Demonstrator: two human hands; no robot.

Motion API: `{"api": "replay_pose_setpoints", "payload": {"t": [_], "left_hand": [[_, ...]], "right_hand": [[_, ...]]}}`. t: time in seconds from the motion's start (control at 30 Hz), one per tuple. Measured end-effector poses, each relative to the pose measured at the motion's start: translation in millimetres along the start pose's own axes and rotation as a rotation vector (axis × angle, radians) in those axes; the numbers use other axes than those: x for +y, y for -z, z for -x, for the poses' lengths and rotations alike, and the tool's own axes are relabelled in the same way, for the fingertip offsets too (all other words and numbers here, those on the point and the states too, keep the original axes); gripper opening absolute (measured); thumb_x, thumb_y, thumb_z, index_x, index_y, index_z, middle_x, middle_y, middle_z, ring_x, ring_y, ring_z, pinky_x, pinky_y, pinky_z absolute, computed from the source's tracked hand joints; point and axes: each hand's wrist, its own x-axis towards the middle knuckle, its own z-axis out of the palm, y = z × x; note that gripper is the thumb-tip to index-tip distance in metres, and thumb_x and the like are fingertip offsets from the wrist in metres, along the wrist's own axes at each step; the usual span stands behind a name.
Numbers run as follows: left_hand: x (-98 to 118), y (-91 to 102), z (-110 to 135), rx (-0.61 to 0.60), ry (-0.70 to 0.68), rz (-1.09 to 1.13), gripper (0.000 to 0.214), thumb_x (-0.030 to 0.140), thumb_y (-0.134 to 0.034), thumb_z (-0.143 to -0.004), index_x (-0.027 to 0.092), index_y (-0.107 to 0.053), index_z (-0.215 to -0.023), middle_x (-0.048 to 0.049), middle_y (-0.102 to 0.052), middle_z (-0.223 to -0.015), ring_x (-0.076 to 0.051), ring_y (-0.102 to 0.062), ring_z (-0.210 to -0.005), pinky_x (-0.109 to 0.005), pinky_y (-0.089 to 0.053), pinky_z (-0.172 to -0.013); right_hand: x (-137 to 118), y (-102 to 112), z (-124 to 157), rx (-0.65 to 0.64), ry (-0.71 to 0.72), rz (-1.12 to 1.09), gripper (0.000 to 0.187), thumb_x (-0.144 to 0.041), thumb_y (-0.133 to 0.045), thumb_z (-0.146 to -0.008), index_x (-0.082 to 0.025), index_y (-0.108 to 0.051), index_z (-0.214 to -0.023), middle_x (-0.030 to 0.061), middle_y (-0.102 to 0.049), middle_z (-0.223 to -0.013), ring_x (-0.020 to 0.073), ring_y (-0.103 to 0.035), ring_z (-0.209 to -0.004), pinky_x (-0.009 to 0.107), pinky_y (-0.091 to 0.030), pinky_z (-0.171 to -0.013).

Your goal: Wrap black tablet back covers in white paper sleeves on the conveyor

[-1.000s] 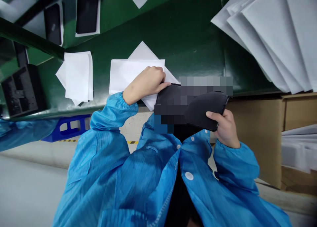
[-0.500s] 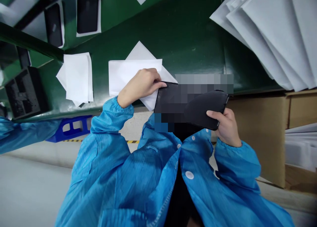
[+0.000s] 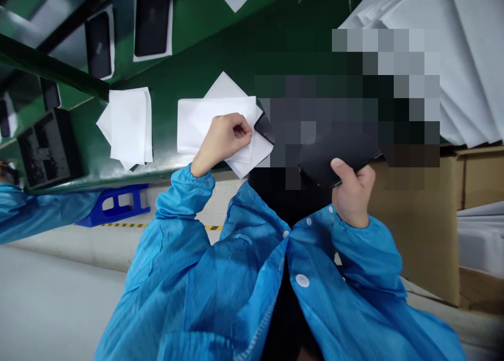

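Note:
My right hand [image 3: 352, 190] grips a flat black cover-like panel [image 3: 337, 155] by its lower edge, thumb on top. A pixelated patch hides much of the panel's upper part. My left hand [image 3: 231, 136] is closed in a pinch above white paper sheets [image 3: 192, 120]; whether anything thin is between the fingertips cannot be made out. Just right of those fingertips shows a dark, rounded corner [image 3: 264, 128], its remainder covered by the patch. Whether that corner belongs to the panel is unclear.
More white sheets [image 3: 131, 125] lie left on the green table [image 3: 189, 62]. Black flat devices [image 3: 153, 20] rest on paper behind. A divided black box [image 3: 47, 148] sits far left, near another person's blue sleeve [image 3: 47, 209]. A paper stack [image 3: 468, 62] and cardboard box [image 3: 425, 230] are right.
My left hand has come off the panel's left edge and moved slightly left, over the paper. My right hand, still holding the panel, has shifted a little up and left.

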Motion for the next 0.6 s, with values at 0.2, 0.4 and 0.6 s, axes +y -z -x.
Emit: {"api": "replay_pose_setpoints", "payload": {"t": [0.2, 0.4, 0.6], "left_hand": [[-1.9, -0.8, 0.8, 0.065, 0.041, 0.078, 0.005, 0.021, -0.068, -0.081, 0.017, -0.071, -0.082, -0.0058, -0.077, -0.084, -0.018, -0.072, -0.077, -0.030, -0.063, -0.078], [1.2, -2.5, 0.9, 0.083, 0.044, 0.123, 0.004, 0.018, -0.067, -0.081, 0.017, -0.070, -0.084, -0.0050, -0.076, -0.084, -0.016, -0.072, -0.077, -0.029, -0.062, -0.077], [18.0, -4.3, 4.2, 0.036, -0.005, 0.190, 0.004, 0.019, -0.069, -0.082, 0.018, -0.066, -0.086, -0.0034, -0.074, -0.084, -0.015, -0.069, -0.075, -0.029, -0.061, -0.073]], "right_hand": [[11.1, -5.7, 8.9, -0.060, 0.041, 0.036, 0.033, -0.050, -0.090, -0.076, -0.024, -0.079, -0.094, 0.0031, -0.082, -0.093, 0.0291, -0.078, -0.105, 0.047, -0.065, -0.099], [10.7, -7.1, 16.5, -0.134, -0.013, 0.061, 0.031, -0.049, -0.092, -0.075, -0.023, -0.080, -0.085, 0.0020, -0.083, -0.090, 0.0275, -0.080, -0.098, 0.043, -0.066, -0.091], [9.1, -11.2, 19.5, -0.174, -0.040, 0.070, 0.035, -0.054, -0.092, -0.074, -0.024, -0.081, -0.087, 0.0029, -0.084, -0.092, 0.0281, -0.080, -0.101, 0.040, -0.066, -0.090]]}}
